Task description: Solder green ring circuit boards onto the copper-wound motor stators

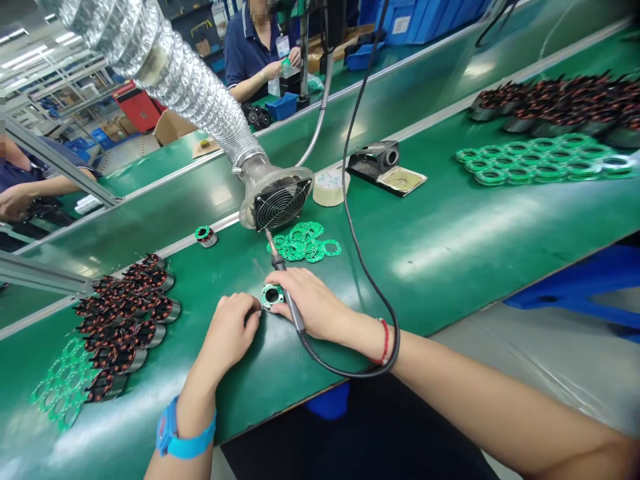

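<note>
A soldering iron (290, 293) is tucked in my right hand (315, 303), its tip pointing up and away toward the fan. The thumb and finger of that hand also touch a small motor stator (271, 297) with a green ring board on top. My left hand (233, 330) is curled, its fingertips at the stator's left edge; exactly how they grip it is partly hidden. Just beyond, a loose pile of green ring boards (305, 241) lies on the green bench (400, 267). One more stator with a green board (205, 235) stands farther left.
A fume fan (283, 203) on a foil duct (190, 80) hangs close above the boards. The iron's black cable (357, 247) loops over my right wrist. Stator rows (127, 320) stand left, more stators (560, 107) right. A soldering-iron stand (385, 167) and tape roll (330, 187) sit behind. Co-workers sit opposite.
</note>
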Tool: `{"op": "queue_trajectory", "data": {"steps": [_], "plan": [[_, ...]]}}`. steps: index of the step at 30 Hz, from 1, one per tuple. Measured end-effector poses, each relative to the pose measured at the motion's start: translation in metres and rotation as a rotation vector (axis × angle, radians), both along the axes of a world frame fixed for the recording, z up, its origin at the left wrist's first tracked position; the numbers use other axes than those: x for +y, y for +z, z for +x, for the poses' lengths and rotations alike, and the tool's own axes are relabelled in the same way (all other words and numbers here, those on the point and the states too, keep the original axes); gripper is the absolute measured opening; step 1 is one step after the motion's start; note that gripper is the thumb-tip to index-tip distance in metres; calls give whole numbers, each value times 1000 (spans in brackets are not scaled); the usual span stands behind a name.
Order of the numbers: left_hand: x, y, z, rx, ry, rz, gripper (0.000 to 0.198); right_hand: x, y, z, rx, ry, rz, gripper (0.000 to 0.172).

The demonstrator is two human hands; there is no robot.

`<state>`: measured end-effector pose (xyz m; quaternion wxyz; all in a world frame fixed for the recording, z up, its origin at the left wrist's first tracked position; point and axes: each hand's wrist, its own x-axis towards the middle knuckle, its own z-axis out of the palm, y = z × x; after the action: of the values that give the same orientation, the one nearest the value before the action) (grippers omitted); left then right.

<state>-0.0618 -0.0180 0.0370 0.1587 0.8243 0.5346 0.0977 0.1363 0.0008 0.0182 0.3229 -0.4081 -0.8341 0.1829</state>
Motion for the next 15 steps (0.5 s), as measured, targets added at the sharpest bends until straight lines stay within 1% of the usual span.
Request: {"op": "queue_trajectory", "data": {"steps": [2,5,7,9,12,15], "plan": [[0,2,2,-42,36,39,13,-3,-4,-3,4,-29,33,37],[-2,2,9,-256,140,44,13,-6,-8,-5,-31,-41,76,33],[-2,-1,15,-430,210,-24,11,-7,-10,-5,-59,-58,100,33],[0,-5,21,-594,289,-126,11,-9,-11,-5,-45,-64,127,37],[4,-10,25,-807,377,-281,16,-11,-10,-3,39,14,200,41],[6,-9,26,-935,411,-351,19,-13,-6,-2,60,136,288,37]]}}
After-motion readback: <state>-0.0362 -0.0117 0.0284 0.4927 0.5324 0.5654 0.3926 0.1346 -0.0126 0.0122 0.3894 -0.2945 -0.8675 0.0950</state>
